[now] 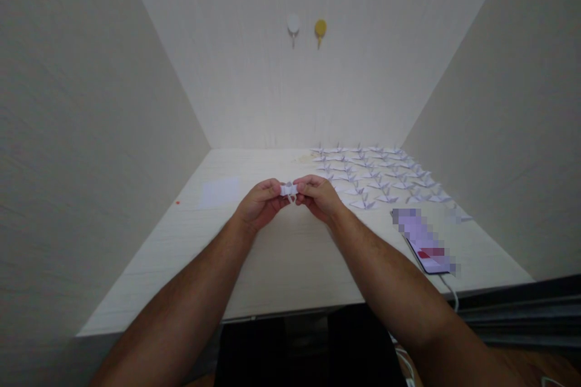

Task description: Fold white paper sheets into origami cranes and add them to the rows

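Note:
Both of my hands meet above the middle of the table, fingers closed on one small white object (pixel 289 190). It looks like folded paper, with a thin loop-like part hanging at its lower edge; its exact shape is too small to make out. My left hand (pixel 262 202) pinches its left end between thumb and fingers. On the right end, my right hand (pixel 318 196) has a similar pinch. Several white paper cranes (pixel 363 202) stand in rows just beyond and to the right of my right hand. Left of my left hand lies a stack or sheet of white paper (pixel 219 192).
A phone (pixel 424 242) with a pixelated screen lies at the right, its white cable (pixel 449 291) running over the front edge of the table (pixel 290 278). Walls close in the left, right and back. A white hook (pixel 293 26) and a yellow hook (pixel 320 29) are on the back wall.

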The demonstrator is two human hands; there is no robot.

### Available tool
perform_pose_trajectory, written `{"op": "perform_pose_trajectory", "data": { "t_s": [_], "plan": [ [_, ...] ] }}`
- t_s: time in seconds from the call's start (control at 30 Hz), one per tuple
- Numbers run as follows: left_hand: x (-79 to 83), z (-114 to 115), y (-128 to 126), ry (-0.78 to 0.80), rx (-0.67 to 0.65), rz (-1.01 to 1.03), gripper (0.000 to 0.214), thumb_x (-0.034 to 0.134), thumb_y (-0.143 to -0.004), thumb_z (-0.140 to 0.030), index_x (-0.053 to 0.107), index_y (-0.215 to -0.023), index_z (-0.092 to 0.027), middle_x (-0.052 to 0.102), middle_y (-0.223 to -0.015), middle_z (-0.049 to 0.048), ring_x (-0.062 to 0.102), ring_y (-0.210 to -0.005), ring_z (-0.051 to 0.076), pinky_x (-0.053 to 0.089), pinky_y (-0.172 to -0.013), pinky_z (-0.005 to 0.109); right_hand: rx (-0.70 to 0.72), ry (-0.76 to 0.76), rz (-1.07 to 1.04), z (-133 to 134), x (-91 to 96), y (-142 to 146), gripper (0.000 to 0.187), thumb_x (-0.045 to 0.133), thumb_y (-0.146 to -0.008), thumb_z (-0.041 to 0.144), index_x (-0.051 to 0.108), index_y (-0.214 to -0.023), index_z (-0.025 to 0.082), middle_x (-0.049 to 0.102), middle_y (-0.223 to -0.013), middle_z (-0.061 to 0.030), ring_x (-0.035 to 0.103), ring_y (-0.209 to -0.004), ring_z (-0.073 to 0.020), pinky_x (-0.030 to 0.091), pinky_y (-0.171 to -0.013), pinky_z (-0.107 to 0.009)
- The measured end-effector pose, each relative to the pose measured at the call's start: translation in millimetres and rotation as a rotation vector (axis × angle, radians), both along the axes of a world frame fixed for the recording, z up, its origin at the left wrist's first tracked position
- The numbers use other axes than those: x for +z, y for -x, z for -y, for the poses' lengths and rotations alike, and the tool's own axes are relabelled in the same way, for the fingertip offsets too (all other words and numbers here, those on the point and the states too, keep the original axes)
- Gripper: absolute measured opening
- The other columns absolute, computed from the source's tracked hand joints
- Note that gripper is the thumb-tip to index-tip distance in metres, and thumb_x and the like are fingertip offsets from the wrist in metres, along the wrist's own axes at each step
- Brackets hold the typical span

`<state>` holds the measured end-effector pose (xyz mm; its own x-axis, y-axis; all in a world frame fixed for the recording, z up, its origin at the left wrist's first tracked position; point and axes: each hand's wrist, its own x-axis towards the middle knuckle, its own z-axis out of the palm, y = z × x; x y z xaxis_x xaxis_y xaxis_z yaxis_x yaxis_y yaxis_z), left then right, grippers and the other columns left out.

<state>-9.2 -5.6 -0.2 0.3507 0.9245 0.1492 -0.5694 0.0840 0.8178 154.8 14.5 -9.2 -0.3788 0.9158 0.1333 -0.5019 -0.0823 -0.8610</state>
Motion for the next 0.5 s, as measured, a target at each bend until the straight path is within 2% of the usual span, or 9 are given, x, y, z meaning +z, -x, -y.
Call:
{"op": "perform_pose_trajectory", "data": {
  "t_s": [0.2,0.4,0.5],
  "plan": [
    [-3.0,-4.2,2.5,0.066,0.062,0.026,0.019,0.079,-0.070,-0.027,0.068,-0.071,-0.012,0.072,-0.077,0.0078,0.068,-0.075,0.018,0.055,-0.075,0.031,-0.007,0.036,-0.033,-2.0,-1.3,-1.6,0.032,0.083,-0.062,0.032,0.071,-0.087,0.016,0.065,-0.059,0.0011,0.059,-0.053,-0.0102,0.055,-0.055,-0.025],
    [-5.0,-5.3,3.9,0.113,0.069,0.062,0.015,0.077,-0.071,-0.025,0.068,-0.073,-0.012,0.073,-0.082,0.0088,0.069,-0.079,0.020,0.056,-0.076,0.034,-0.028,0.027,-0.055,-4.9,-4.2,-3.3,0.030,0.078,-0.067,0.028,0.068,-0.093,0.019,0.065,-0.060,0.0021,0.061,-0.054,-0.0114,0.055,-0.056,-0.025],
    [-4.3,-4.7,3.1,0.148,0.080,0.036,0.013,0.076,-0.072,-0.022,0.068,-0.074,-0.013,0.072,-0.077,0.0069,0.068,-0.072,0.017,0.057,-0.072,0.031,-0.049,0.020,-0.071,-5.3,-4.5,-4.2,0.029,0.078,-0.068,0.026,0.068,-0.093,0.019,0.065,-0.060,0.0023,0.061,-0.053,-0.0111,0.054,-0.055,-0.024]
  ]
}}
